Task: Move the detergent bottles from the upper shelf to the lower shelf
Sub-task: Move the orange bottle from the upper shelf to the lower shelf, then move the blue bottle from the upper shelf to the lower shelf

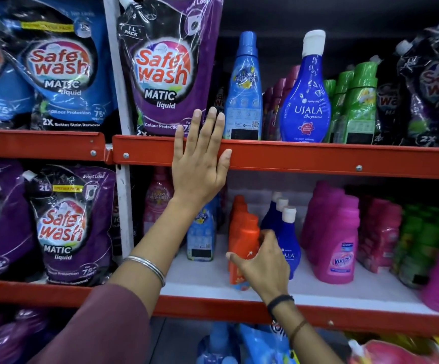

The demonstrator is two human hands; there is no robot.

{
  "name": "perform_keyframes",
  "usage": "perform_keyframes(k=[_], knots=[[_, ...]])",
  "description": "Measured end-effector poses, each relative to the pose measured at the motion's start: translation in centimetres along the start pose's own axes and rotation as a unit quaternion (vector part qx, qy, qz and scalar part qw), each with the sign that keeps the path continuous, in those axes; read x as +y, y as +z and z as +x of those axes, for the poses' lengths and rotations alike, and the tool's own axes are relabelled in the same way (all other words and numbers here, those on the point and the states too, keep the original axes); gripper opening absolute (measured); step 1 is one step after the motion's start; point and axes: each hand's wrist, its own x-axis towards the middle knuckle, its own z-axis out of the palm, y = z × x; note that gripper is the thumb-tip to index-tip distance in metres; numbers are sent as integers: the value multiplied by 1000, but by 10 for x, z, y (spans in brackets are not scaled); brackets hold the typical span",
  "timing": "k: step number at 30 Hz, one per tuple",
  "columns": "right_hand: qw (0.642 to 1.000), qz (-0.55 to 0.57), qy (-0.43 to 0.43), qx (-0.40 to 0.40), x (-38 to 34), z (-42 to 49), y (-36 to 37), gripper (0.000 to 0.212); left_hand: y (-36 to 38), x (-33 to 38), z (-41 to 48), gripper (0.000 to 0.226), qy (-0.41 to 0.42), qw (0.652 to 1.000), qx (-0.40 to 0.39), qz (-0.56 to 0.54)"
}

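While the left hand [200, 164] lies flat with its fingers straight and slightly spread against the red front rail of the upper shelf [305, 160], gripping nothing, the right hand [263, 266] is lower down with its fingers curled around an orange bottle [244, 240] that stands upright on the white board of the lower shelf [200, 279]. The thumb sits on the bottle's left side and the other fingers wrap its right side, so the hand is clasped on it. A silver bangle [147, 266] circles the left wrist above a maroon sleeve [103, 329], and a dark band [280, 302] circles the right wrist. More orange bottles stand in a row directly behind the held one. Just beside it on the right is a row of dark blue bottles with white caps [288, 232]; on its left, apart from it, stands a light blue bottle [201, 232], with a pink bottle [158, 195] behind. Farther right on the lower shelf are pink Vanish bottles [336, 237] and green ones. On the upper shelf, just right of the left hand's fingertips, stands a tall light blue bottle [244, 88], then a dark blue Ujala bottle [306, 95] with a white cap, then green bottles [357, 106]. A purple Safewash pouch [166, 67] stands behind the left hand's fingertips, and more Safewash pouches fill the shelves to the left.
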Motion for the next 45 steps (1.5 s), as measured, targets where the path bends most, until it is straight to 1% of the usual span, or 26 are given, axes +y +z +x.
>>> perform_keyframes(k=[6, 12, 17, 22, 24, 25, 27, 29, 31, 34, 36, 37, 42, 43, 45], knots=[[1000, -2, 18, -17, 7, -5, 15, 68, 0, 0, 1, 56, -1, 1000, 2, -2], [1000, -15, 17, -19, 10, -8, 22, 69, 1, 1, 0, 56, 0, 1000, 4, -1], [999, -36, 9, -18, 11, -11, 24, 78, 1, 1, 1, 55, -1, 1000, 5, 0], [999, -46, -12, -18, 14, -13, 11, 87, -2, 2, 1, 55, -4, 1000, -15, -1], [999, -24, -24, 18, 11, -9, -5, 87, -2, 3, 1, 56, -8, 1000, -22, -1], [998, -4, -38, 50, 8, -7, -16, 83, -3, 4, 1, 56, -12, 1000, -24, -1], [988, 32, -79, 132, -3, 3, -41, 67, -5, 9, 0, 57, -24, 999, -25, -6], [965, 55, -125, 224, -18, 18, -69, 51, -6, 18, -1, 58, -31, 999, -27, -10], [939, 72, -165, 294, -36, 35, -96, 42, -6, 30, -2, 60, -27, 999, -30, -17], [915, 89, -201, 339, -61, 66, -129, 35, -3, 51, 0, 61, -22, 999, -40, -23], [916, 81, -202, 338, -77, 90, -145, 39, -2, 65, 3, 61, -24, 998, -46, -26], [921, 68, -198, 328, -85, 101, -151, 45, -1, 71, 5, 61, -26, 998, -48, -26], [954, -55, -138, 262, -112, 140, -165, 88, 6, 88, 8, 59, -42, 998, -46, -17], [957, -71, -125, 251, -115, 142, -166, 91, 7, 88, 7, 59, -43, 998, -44, -14], [963, -84, -105, 233, -118, 144, -166, 90, 9, 88, 7, 58, -39, 998, -39, -11]])
